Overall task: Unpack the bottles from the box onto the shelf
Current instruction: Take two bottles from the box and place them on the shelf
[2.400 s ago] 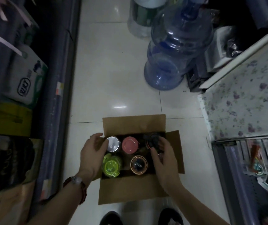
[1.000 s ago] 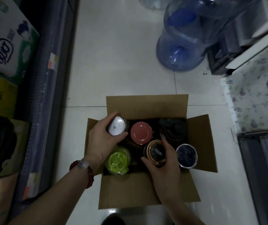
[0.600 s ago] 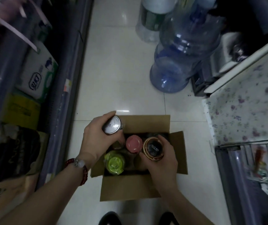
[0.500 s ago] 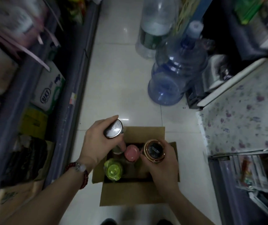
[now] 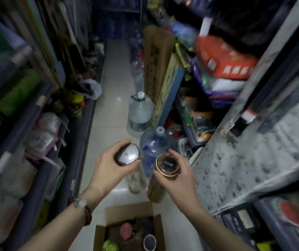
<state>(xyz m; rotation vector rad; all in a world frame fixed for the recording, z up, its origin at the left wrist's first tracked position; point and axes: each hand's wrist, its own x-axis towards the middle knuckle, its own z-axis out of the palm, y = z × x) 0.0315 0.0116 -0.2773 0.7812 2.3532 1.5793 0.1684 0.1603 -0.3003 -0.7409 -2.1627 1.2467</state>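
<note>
A long, narrow shop aisle runs away from the person, with tall dark shelves [image 5: 27,113] full of bags and packs on the left and more shelves on the right. A flowery cloth [image 5: 250,160] covers a surface on the right side. The pale tile floor [image 5: 112,73] runs down the middle. On the floor stand a big clear water jug [image 5: 140,113] and, nearer, a big blue water jug [image 5: 154,151]. At the bottom of the picture sits the open cardboard box [image 5: 128,209], on the floor between the person's arms. Inside it you can see a pink lid [image 5: 126,230], a green lid [image 5: 109,246] and a dark-topped lid [image 5: 149,242]. Above the box, the left hand [image 5: 112,167] is wrapped around the top of a clear glass bottle with a silver lid [image 5: 127,156]. A red bead bracelet [image 5: 85,211] is on that wrist. The right hand [image 5: 179,178] is wrapped around the top of a brownish bottle with a copper-ringed lid [image 5: 167,164]. Both bottles are held up in the air, side by side and close together, well above the box.
</note>
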